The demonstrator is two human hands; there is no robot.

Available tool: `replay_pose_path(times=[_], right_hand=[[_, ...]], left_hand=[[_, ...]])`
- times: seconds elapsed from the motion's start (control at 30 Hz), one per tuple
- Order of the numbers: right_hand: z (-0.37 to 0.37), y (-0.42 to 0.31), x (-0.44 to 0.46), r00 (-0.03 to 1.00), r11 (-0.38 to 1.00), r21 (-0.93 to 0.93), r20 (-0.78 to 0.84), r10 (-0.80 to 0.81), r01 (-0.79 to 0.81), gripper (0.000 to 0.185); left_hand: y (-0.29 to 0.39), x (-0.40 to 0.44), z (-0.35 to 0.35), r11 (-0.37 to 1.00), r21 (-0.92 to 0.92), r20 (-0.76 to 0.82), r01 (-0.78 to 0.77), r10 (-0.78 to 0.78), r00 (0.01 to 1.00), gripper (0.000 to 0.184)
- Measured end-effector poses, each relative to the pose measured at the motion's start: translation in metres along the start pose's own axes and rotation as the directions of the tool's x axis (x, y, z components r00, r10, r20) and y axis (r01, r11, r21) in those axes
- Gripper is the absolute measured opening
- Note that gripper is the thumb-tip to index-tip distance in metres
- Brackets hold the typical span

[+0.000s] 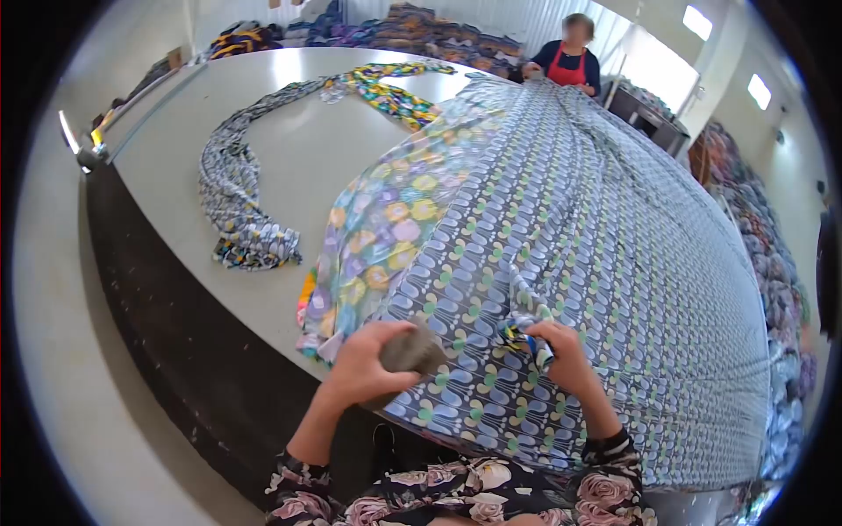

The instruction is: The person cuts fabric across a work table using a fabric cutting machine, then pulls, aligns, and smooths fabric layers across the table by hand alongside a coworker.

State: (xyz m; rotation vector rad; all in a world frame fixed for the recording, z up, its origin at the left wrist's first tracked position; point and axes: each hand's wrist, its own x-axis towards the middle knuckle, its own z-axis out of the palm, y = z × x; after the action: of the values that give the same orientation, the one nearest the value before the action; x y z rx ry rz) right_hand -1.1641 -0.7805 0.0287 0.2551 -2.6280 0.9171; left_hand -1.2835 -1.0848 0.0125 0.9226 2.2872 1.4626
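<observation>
Soft printed cloth (631, 280) spread over the desk (298, 158), a tuft pinched up at the near end

The blue, green and dark patterned cloth is laid over the right and middle of the desk, with a paler floral layer (390, 215) showing along its left side. A small gathered tuft (526, 337) is raised near the front and gripped between the thumb and curled fingers of the right hand (568, 355). By the left hand (361, 364), a rough grey-brown block (410, 352) is held, thumb and fingers spread wide around its sides; whether the cloth is touched by its underside cannot be told.

The cloth is judged to be thin, limp and light in any one place, though considerable drag may be felt over so broad a sheet. Long creases are seen running toward the far end, where a person (572, 66) in a red apron is stationed. Some slipperiness is suggested by the smooth look of the print, so a gathered pinch, as taken here, is likely to hold better than a single flat ply. Little fragility is expected, but wrinkling comes easily.

The block is judged stiff and fairly heavy, best grasped across its sides. A twisted fabric strip (226, 175) is left curved on the desk farther left.
</observation>
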Motion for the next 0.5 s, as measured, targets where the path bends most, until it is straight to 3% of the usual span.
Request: replay_pose_path(times=[0.03, 0.1, 0.13, 0.2, 0.23, 0.3, 0.4, 0.43, 0.5], right_hand=[[-0.001, -0.005, -0.003, 1.000, 1.000, -0.016, -0.007, 0.016, -0.016, 0.026], [-0.002, -0.020, -0.008, 0.980, 0.979, -0.056, -0.053, 0.191, -0.194, 0.024], [0.000, -0.027, -0.010, 0.971, 0.971, -0.073, -0.093, 0.219, -0.226, 0.025], [0.003, -0.041, -0.015, 0.960, 0.959, -0.118, -0.141, 0.243, -0.259, 0.026], [0.006, -0.044, -0.018, 0.951, 0.947, -0.152, -0.178, 0.254, -0.282, 0.027], [0.010, -0.047, -0.023, 0.945, 0.925, -0.230, -0.199, 0.258, -0.301, 0.029], [0.013, -0.054, -0.028, 0.935, 0.923, -0.211, -0.223, 0.275, -0.322, 0.033], [0.014, -0.055, -0.030, 0.925, 0.914, -0.215, -0.245, 0.290, -0.344, 0.033], [0.014, -0.061, -0.033, 0.941, 0.916, -0.246, -0.198, 0.274, -0.318, 0.036]], left_hand=[[-0.011, 0.004, -0.014, 1.000, -0.012, 0.017, -0.011, 0.012, 1.000, 0.060], [-0.040, 0.012, -0.040, 0.996, 0.074, -0.206, 0.043, -0.027, 0.978, 0.060], [-0.063, 0.017, -0.050, 0.997, 0.071, -0.190, 0.034, -0.020, 0.981, 0.060], [-0.123, 0.026, -0.059, 0.908, 0.371, -0.354, 0.194, -0.055, 0.934, 0.060], [-0.147, 0.029, -0.062, 0.911, 0.372, -0.343, 0.180, -0.045, 0.938, 0.060], [-0.184, 0.031, -0.064, 0.760, 0.528, -0.388, 0.379, -0.181, 0.904, 0.061], [-0.208, 0.030, -0.062, 0.747, 0.508, -0.374, 0.429, -0.257, 0.891, 0.065], [-0.214, 0.029, -0.063, 0.755, 0.517, -0.351, 0.404, -0.243, 0.904, 0.065], [-0.202, 0.030, -0.061, 0.656, 0.721, -0.318, 0.225, 0.024, 0.948, 0.061]])
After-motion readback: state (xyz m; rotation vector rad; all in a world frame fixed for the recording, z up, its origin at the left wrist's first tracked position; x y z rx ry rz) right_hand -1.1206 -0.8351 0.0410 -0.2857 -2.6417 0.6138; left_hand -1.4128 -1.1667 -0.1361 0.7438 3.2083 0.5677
